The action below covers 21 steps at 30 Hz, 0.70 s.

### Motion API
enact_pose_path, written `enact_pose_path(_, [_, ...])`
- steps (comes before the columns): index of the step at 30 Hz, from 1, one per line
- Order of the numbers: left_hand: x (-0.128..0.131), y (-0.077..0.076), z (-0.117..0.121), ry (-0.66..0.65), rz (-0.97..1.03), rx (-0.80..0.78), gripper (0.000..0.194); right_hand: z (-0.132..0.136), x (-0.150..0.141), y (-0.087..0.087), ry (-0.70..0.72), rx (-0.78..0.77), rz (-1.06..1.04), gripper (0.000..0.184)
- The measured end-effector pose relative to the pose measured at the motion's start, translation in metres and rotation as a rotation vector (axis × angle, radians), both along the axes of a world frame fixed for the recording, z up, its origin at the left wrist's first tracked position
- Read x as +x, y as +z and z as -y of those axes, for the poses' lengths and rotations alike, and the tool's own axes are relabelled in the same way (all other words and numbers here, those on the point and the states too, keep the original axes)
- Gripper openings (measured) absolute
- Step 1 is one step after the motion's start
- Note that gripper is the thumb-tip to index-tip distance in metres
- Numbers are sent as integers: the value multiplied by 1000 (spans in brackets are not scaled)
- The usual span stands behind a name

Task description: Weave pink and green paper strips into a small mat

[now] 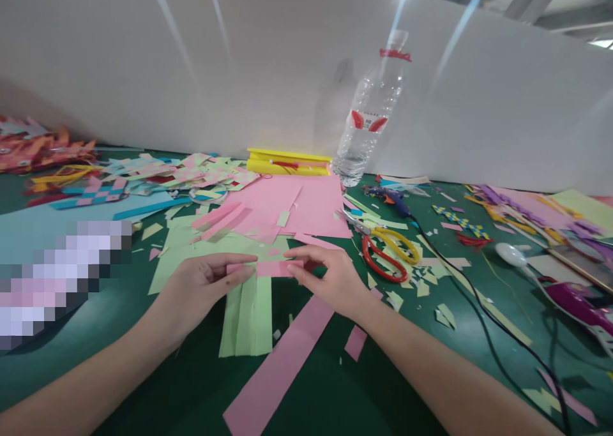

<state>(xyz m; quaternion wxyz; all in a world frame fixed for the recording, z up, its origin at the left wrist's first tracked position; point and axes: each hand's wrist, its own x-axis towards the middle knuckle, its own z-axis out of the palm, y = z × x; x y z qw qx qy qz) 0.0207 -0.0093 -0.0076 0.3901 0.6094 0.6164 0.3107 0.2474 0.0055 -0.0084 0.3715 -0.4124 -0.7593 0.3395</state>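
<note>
Head view: left hand and right hand are each pinched onto an end of a small pink strip. Green strips sit at its 7 o'clock, scissors at 3, bottle at 1.

Scissors lie right of the paper strip, before the bottle.

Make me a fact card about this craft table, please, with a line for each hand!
Left hand: pinching one end of a short pink strip
Right hand: pinching the strip's other end
Nearest the hands: folded-looking green paper
Scissors: red and yellow handles, beyond the right hand
Bottle: clear, by the pale wall
Table: green, scattered with paper scraps
</note>
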Motion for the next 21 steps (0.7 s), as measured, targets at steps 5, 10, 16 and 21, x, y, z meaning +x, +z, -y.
enact_pose_path(5, [1,-1,-1,-4,57,-12,43,-1,0,0,-10,5,-6,23])
enact_pose_path(10, [0,6,-2,97,123,-24,39,-3,11,3,-82,180,48,32])
enact_pose_path(16, [-9,5,-10,198,192,-24,43,-14,27,5,-222,589,446,24])
enact_pose_path(21, [-9,4,-12,201,182,-28,42,-26,33,3,-310,507,738,24])
